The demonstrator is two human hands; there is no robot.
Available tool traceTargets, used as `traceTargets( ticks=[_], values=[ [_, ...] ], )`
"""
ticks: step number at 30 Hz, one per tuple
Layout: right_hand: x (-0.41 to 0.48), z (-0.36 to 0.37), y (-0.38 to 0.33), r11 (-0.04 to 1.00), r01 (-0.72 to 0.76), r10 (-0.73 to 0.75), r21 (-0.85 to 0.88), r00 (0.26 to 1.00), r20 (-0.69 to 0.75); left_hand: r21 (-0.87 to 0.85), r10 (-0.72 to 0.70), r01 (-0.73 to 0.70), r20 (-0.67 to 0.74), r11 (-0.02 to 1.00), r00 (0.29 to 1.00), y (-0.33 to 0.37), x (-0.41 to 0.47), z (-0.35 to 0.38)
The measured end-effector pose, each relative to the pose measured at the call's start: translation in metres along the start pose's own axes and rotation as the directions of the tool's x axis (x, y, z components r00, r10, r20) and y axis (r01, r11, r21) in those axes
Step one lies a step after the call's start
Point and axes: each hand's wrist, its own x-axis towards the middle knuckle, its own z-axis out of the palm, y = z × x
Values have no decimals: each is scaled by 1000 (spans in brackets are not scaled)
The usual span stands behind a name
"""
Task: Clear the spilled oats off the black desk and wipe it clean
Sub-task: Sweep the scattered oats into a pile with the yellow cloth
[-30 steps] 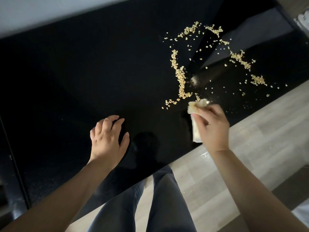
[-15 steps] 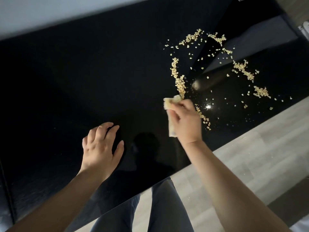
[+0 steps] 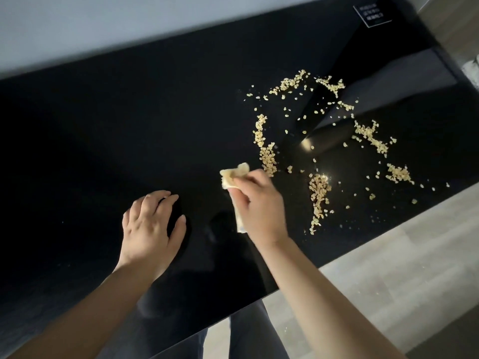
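Now the cloth (image 3: pixel 234 176) is found shifted leftward, pinched in the curled fingers of the right hand (image 3: pixel 259 206). A fresh ridge of oats (image 3: pixel 318 200) is left at its 3 o'clock, and the rest are scattered from 1 to 3 o'clock. The left hand (image 3: pixel 150 226) is rested on the black desk (image 3: pixel 103 138), fingers loosely apart. Most sweeping is judged undone.

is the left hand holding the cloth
No, the right hand grips the yellow cloth; the left hand rests empty on the desk.
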Motion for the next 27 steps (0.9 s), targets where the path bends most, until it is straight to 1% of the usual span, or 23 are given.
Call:
traceTargets(
  ticks=[2, 5, 10, 12, 13, 15, 20, 24, 27],
  values=[
    [9, 9, 3, 1000, 21, -21, 8, 999, 26, 3, -2, 2, -10, 1000, 1000, 6, 9, -1],
    [30, 0, 29, 1000, 11, -12, -25, 1000, -25, 20, 16, -15, -28, 1000, 999, 13, 28, -3],
    [43, -45, 97, 980, -162, 144, -115, 978, -151, 57, 70, -69, -15, 996, 997, 29, 51, 8],
    [44, -63, 108, 969, -223, 200, -111, 962, -189, 78, 88, -87, -11, 993, 996, 36, 57, 13],
    [45, -68, 108, 970, -226, 203, -95, 958, -202, 90, 90, -88, -13, 992, 996, 39, 60, 15],
    [47, -71, 95, 984, -174, 164, -39, 968, -190, 110, 78, -75, -20, 991, 997, 42, 63, 18],
    [65, -25, 39, 996, -48, 51, 80, 998, -37, 112, 49, -44, -35, 993, 998, 45, 62, 21],
    [97, 14, 26, 996, 59, -62, 67, 997, 44, 101, 35, -28, -66, 995, 997, 49, 65, 20],
    [112, 13, 46, 991, 125, -128, 48, 990, 53, 94, 19, -9, -102, 996, 995, 53, 68, 24]
  ],
)
